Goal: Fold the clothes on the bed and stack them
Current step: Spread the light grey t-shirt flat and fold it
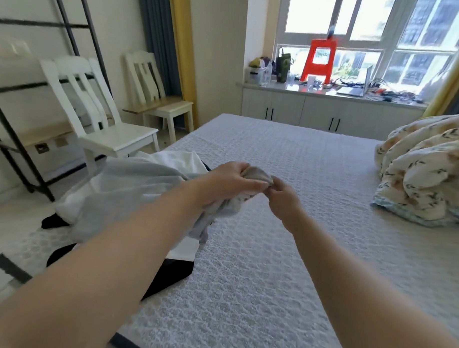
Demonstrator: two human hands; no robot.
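My left hand point(226, 185) holds the gray shirt point(134, 194) above the bed point(285, 254). My right hand point(282, 199) pinches its edge.

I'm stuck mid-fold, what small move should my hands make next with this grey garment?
Probably draw the hands apart to open the grey garment flat: the left hand and right hand pinch one bunched edge, and it hangs crumpled over the clothes pile.
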